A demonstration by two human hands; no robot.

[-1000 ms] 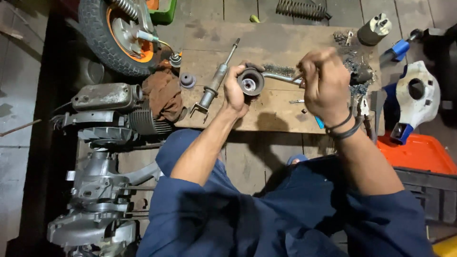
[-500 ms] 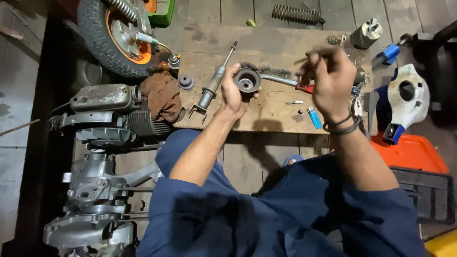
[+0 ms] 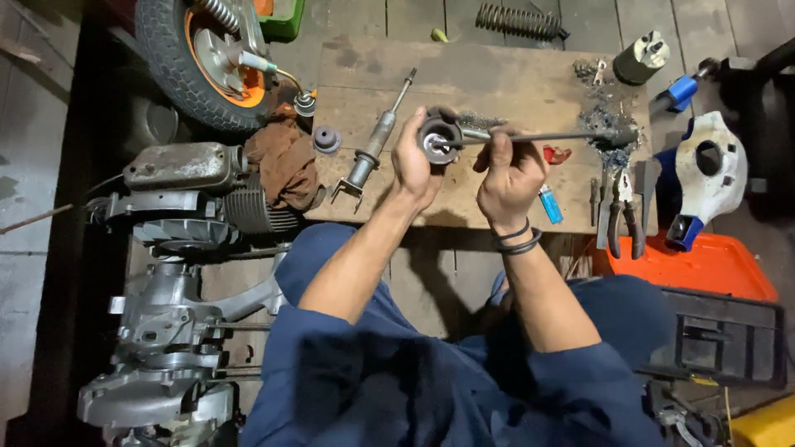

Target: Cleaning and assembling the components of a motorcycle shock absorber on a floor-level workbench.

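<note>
My left hand (image 3: pixel 412 164) grips a round dark metal part with a pale centre (image 3: pixel 438 136) above a wooden board (image 3: pixel 497 74). My right hand (image 3: pixel 509 174) holds a long thin metal rod (image 3: pixel 546 136) whose left tip sits at the centre of that round part. The rod stretches to the right toward a heap of small metal bits (image 3: pixel 609 124). A shock absorber (image 3: pixel 377 141) lies on the board just left of my left hand.
An engine block (image 3: pixel 178 273) and a wheel (image 3: pixel 207 58) lie at left, with a brown rag (image 3: pixel 286 161). A coil spring (image 3: pixel 517 18), a cylinder (image 3: pixel 642 56), pliers (image 3: pixel 623 211), a blue lighter (image 3: pixel 550 204), an orange tray (image 3: pixel 704 265) and a white-blue part (image 3: pixel 704 178) lie around the board.
My right hand has moved left and down, away from the heap of bits, and now holds the long rod with its tip at the round part. My left hand stayed put.
</note>
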